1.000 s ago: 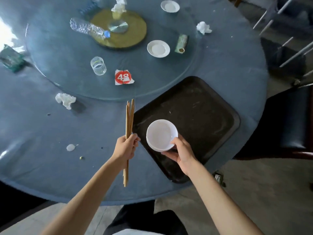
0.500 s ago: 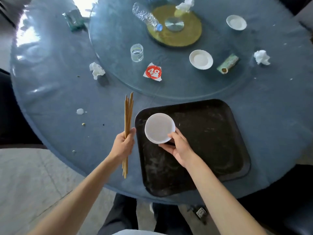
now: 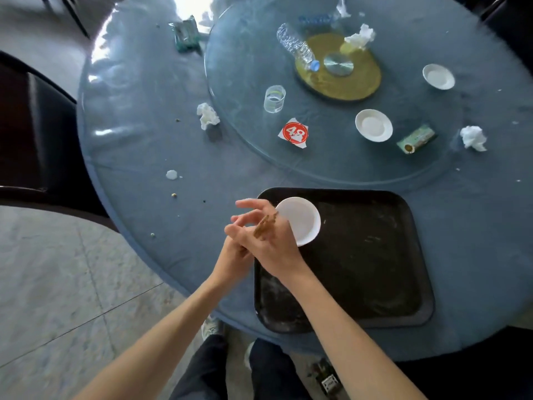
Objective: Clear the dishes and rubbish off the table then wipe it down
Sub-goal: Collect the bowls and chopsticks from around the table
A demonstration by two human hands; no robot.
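Hands meet over the tray's near-left corner
Left hand [image 3: 235, 255] grips chopsticks [image 3: 264, 226]; right hand [image 3: 266, 241], fingers spread, lies across it; white bowl [image 3: 302, 219] just beyond on black tray [image 3: 375, 269]

- Tray [image 3: 375, 269] is set on the counter [image 3: 144, 140] at its near edge, w/ the bowl [image 3: 302, 220] in the tray's far-left corner.
- Both hands are met just left of the bowl, right hand [image 3: 271, 243] over left hand [image 3: 236, 255]; chopsticks [image 3: 264, 228] are seen btwn them.
- Glass turntable [image 3: 331, 157] is placed behind the tray, toward the counter's middle.
- On the turntable: cup [image 3: 274, 98] at left, numbered card [image 3: 294, 133] nearer, small dish [image 3: 373, 125] right of the card, wrapper [image 3: 416, 139] further right, second dish [image 3: 438, 76] behind that, bottle [image 3: 295, 46] & napkin [image 3: 360, 37] by the hub.
- Off the turntable: crumpled tissue [image 3: 207, 116] at left, another tissue [image 3: 473, 138] at right, packet [image 3: 186, 36] at far left.
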